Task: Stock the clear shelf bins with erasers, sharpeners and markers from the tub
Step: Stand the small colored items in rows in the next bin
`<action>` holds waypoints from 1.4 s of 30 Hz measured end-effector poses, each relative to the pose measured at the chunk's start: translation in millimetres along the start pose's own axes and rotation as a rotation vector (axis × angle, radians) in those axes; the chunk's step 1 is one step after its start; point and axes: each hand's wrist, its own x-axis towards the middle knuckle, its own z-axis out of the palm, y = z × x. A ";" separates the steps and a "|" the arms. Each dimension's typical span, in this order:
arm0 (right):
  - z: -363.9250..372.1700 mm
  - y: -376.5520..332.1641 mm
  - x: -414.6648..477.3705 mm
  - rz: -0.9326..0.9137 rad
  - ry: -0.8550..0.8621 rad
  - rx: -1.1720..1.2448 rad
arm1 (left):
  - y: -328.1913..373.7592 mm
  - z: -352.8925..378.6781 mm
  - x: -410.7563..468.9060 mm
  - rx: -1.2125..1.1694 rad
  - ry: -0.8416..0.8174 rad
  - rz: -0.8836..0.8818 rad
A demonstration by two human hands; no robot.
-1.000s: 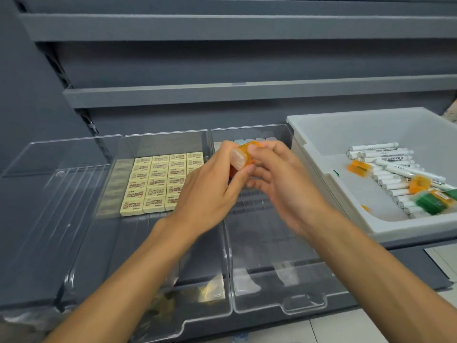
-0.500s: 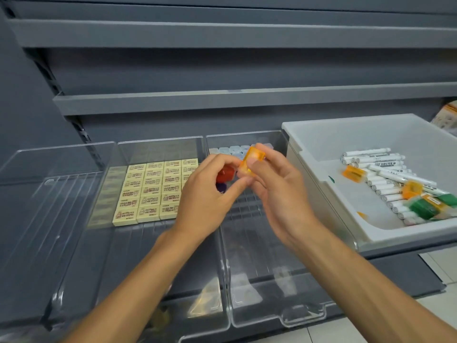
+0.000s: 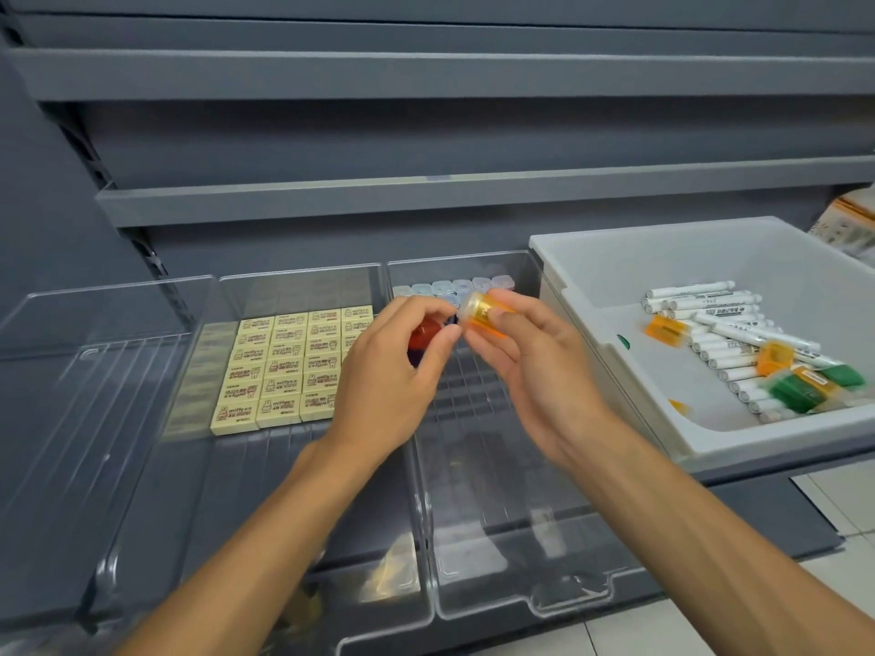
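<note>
Over rightmost clear bin (image 3: 521,603), our right hand (image 3: 535,371) pinches orange sharpener (image 3: 485,312) between thumb and fingertips; our left hand (image 3: 393,371) curls round red sharpener (image 3: 423,336). We judge both light, rigid, slick plastic (cap might pop off): grip flat sides.

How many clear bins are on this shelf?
3, side by side: the left bin, the middle bin holding the erasers, and the right bin next to the tub. Others may be out of frame.
</note>
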 end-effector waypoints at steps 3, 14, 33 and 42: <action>-3.6 -1.2 1.5 0.042 0.039 0.021 | -0.2 0.0 0.0 0.035 -0.014 0.008; -14.6 10.3 20.0 0.286 0.291 0.225 | 0.5 2.4 0.0 0.027 -0.049 -0.052; -19.1 34.3 47.6 -0.370 0.207 -1.121 | 1.4 -0.2 20.5 0.047 -0.050 0.012; -35.1 39.2 60.0 -0.246 0.187 -1.706 | 0.7 10.9 24.5 0.055 -0.130 0.003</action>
